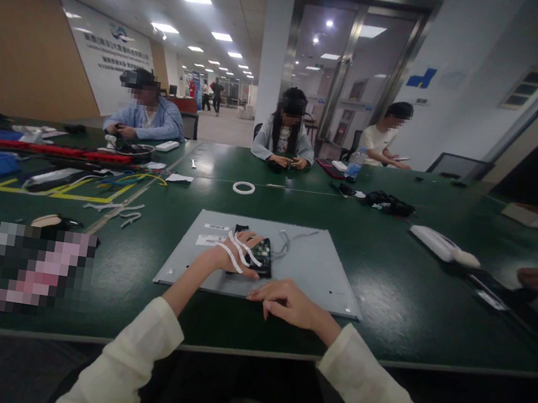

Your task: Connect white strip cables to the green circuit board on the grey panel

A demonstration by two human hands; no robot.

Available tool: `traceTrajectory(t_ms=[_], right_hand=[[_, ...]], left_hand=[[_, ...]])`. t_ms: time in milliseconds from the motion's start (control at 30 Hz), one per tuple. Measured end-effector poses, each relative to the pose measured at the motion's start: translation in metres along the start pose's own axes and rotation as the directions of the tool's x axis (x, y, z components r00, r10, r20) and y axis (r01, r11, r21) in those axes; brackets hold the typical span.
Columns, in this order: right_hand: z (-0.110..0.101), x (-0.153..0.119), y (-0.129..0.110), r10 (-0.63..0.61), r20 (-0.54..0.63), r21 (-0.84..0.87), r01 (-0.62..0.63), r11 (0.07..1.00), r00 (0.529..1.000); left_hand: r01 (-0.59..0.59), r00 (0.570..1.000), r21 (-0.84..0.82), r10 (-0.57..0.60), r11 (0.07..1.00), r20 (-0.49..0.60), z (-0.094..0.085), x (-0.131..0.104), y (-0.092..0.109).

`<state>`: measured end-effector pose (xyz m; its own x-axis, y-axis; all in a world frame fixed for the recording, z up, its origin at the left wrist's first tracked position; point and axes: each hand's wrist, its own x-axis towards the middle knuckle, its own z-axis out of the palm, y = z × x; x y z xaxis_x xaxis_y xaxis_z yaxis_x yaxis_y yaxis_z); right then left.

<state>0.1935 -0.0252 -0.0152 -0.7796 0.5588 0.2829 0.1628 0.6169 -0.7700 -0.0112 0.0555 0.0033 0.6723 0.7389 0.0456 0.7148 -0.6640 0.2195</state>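
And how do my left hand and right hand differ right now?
The left hand lies over the black circuit unit, while the right hand is at the near edge of the grey panel. White strips cross the left hand; none show on the right hand. The left hand's fingers reach forward, while the right hand's curl loosely. Both come from pale sleeves.

Hands (287, 298) at grey panel (312, 268) (white strips (235, 262) by left).

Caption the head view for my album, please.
Left hand, white strips across its back, spread over a circuit board on a grey panel; right hand nearby.
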Motion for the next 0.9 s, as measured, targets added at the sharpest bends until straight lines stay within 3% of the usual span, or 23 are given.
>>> traceTrajectory(t_ms=[233,400,500,633,900], right_hand=[[0.000,-0.003,-0.002,0.003,-0.007,0.074,-0.002,0.997,1.000],[0.001,-0.002,-0.005,0.059,-0.027,0.077,-0.057,0.995,0.998],[-0.002,0.001,-0.009,0.118,-0.058,-0.004,-0.118,0.993,0.991],[-0.011,0.009,-0.009,0.174,-0.188,-0.141,-0.202,0.969,0.967],[-0.009,0.005,0.014,0.143,-0.432,-0.135,-0.221,0.966,0.890]], left_hand=[[0.053,0.999,-0.066,-0.053,0.996,-0.009,0.001,-0.007,-0.004],[0.084,0.996,-0.080,-0.087,0.993,-0.034,-0.002,-0.030,-0.007],[0.081,0.995,-0.082,-0.086,0.993,-0.059,-0.001,-0.048,-0.009],[0.124,0.989,-0.118,-0.132,0.985,-0.064,0.011,-0.064,-0.012],[0.228,0.967,-0.235,-0.248,0.945,-0.058,0.028,-0.074,-0.008]])
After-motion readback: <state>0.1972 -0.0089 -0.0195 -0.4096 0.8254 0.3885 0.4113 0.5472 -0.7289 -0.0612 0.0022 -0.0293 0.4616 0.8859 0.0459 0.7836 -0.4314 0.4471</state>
